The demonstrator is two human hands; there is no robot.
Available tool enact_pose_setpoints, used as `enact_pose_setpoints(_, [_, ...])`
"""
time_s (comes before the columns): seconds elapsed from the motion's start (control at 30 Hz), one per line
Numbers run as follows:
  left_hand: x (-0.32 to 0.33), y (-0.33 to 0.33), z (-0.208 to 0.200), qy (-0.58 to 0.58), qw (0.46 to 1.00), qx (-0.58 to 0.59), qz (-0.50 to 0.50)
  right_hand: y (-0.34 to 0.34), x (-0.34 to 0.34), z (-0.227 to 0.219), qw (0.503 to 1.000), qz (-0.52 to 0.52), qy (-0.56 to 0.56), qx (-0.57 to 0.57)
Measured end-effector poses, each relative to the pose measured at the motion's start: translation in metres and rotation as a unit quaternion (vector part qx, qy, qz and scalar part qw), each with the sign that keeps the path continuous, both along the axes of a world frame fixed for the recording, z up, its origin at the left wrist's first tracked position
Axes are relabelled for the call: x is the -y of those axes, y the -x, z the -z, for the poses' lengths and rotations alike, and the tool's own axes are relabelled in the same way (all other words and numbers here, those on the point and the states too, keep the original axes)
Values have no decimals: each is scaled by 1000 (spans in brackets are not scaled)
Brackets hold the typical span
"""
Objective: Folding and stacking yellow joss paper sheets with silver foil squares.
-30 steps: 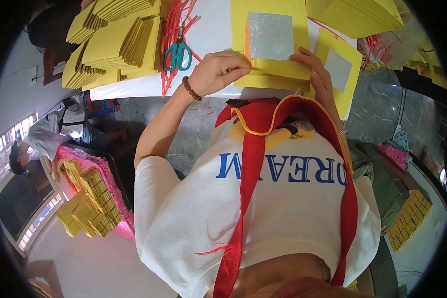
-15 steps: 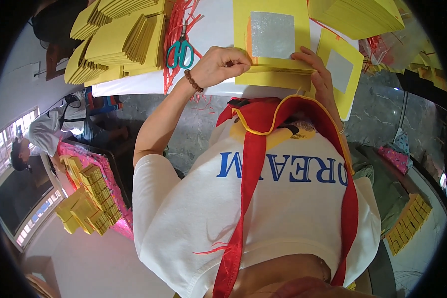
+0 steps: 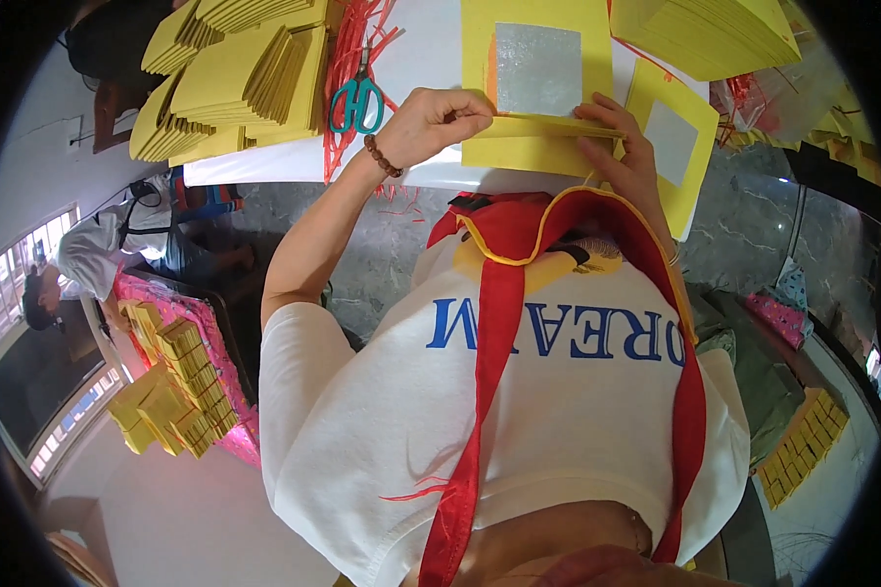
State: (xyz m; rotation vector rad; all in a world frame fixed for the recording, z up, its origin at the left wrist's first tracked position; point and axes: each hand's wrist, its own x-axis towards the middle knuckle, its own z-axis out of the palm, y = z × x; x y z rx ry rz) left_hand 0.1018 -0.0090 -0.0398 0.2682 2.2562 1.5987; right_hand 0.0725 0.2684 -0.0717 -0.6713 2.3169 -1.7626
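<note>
A yellow paper sheet (image 3: 597,59) with a silver square (image 3: 538,68) on it lies on the white table in front of me. Its near edge is bent up into a narrow fold. My left hand (image 3: 439,124) pinches the left end of this fold, fingers curled together. At the right end my right hand (image 3: 625,147) holds the fold between thumb and fingers, the fingers lying over its far side. Beside the right hand, another yellow sheet (image 3: 690,117) with a silver square lies partly covered. Teal-handled scissors (image 3: 355,106) rest left of my left hand.
Folded yellow paper stacks (image 3: 235,83) stand at the table's left, next to red strings (image 3: 338,73). A thick yellow pile (image 3: 710,39) is at the far right. Bundled yellow paper (image 3: 181,377) sits on a pink-covered surface at left, near another person (image 3: 93,249).
The near fold of the sheet stands up narrower than before. My right thumb has moved inward against it, while the left hand has barely shifted.
</note>
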Motion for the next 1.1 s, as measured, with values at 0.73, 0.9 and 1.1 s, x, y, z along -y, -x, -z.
enact_pose_setpoints(0.73, [-1, -9, -5, 140, 933, -292, 157, 3, 0, 7, 999, -12, 33, -20])
enact_pose_setpoints(0.9, [1, -6, -6, 134, 935, -283, 164, 3, 0, 6, 999, -14, 32, -22])
enact_pose_setpoints(1.1, [3, -1, -10, 136, 931, -286, 182, 3, -1, 5, 1000, -13, 18, -22])
